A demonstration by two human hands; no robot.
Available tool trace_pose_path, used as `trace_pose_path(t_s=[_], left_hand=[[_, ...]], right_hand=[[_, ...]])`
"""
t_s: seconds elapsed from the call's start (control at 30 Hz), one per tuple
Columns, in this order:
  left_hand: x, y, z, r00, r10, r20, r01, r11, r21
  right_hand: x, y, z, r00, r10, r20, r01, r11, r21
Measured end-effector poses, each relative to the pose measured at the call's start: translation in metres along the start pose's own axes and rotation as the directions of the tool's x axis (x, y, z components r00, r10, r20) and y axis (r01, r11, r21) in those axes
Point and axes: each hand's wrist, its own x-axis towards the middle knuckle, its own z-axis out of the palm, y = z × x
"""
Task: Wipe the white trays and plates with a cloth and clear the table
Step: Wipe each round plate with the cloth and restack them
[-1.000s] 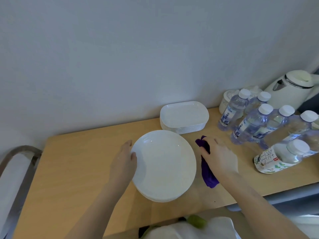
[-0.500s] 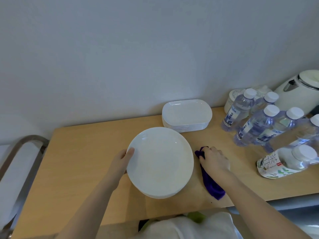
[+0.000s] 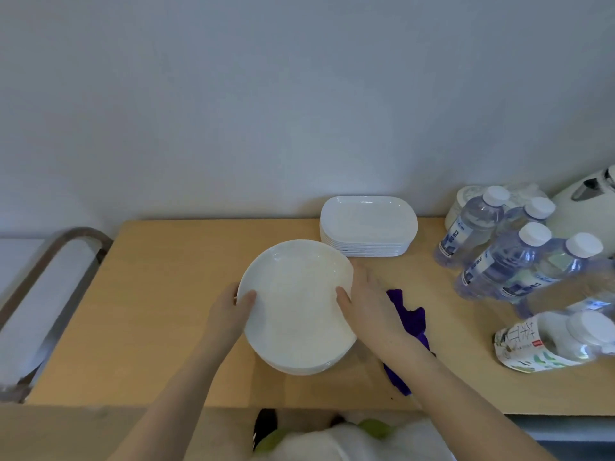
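Bottles [image 3: 506, 261] right, trays [image 3: 367, 227] behind plates [image 3: 296, 307], cloth [image 3: 411, 322] beside.

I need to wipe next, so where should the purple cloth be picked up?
Take the purple cloth at its bunched far end, beside the right hand, coming from above. It lies crumpled on the table, free of the round plates, so folds there should pinch easily.

On the table [image 3: 149, 311], the stack of plates [image 3: 296, 307] sits in front of the stacked trays [image 3: 367, 227], the cloth [image 3: 411, 321] just to its right, bottles [image 3: 499, 257] farther right.
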Motion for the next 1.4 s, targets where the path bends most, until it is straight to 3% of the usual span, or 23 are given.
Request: trace_pose_path(t_s=[0.1, 0.37, 0.57, 0.8, 0.97, 1.13, 1.27, 1.4], left_hand=[[-0.005, 0.0, 0.004, 0.997, 0.065, -0.045, -0.058, 0.988, 0.143], [-0.013, 0.0, 0.007, 0.999, 0.027, -0.046, -0.016, 0.976, 0.217], [-0.009, -0.001, 0.003, 0.993, -0.105, -0.047, 0.107, 0.994, 0.037], [-0.007, -0.009, -0.003, 0.959, -0.248, 0.138, 0.259, 0.964, -0.066], [-0.006, -0.012, -0.009, 0.919, -0.236, 0.315, 0.304, 0.934, -0.188], [-0.005, -0.017, -0.016, 0.855, -0.195, 0.481, 0.347, 0.903, -0.251], [-0.003, -0.02, -0.016, 0.844, -0.164, 0.511, 0.35, 0.89, -0.291], [-0.003, -0.024, -0.012, 0.86, -0.174, 0.48, 0.352, 0.883, -0.309]], right_hand=[[-0.002, 0.001, 0.011, 1.0, -0.003, -0.017, 0.002, 0.999, -0.042], [-0.004, 0.007, 0.013, 0.999, -0.031, -0.024, 0.034, 0.989, 0.146], [-0.004, 0.009, 0.02, 0.999, 0.043, -0.007, -0.037, 0.925, 0.377], [0.003, 0.014, 0.023, 0.992, 0.118, 0.054, -0.129, 0.871, 0.475], [0.001, 0.016, 0.022, 0.926, 0.289, 0.242, -0.372, 0.594, 0.714], [-0.004, 0.019, 0.021, 0.831, 0.297, 0.471, -0.551, 0.326, 0.768], [-0.008, 0.023, 0.027, 0.813, 0.318, 0.488, -0.566, 0.229, 0.792], [-0.01, 0.019, 0.035, 0.811, 0.384, 0.441, -0.542, 0.207, 0.815]])
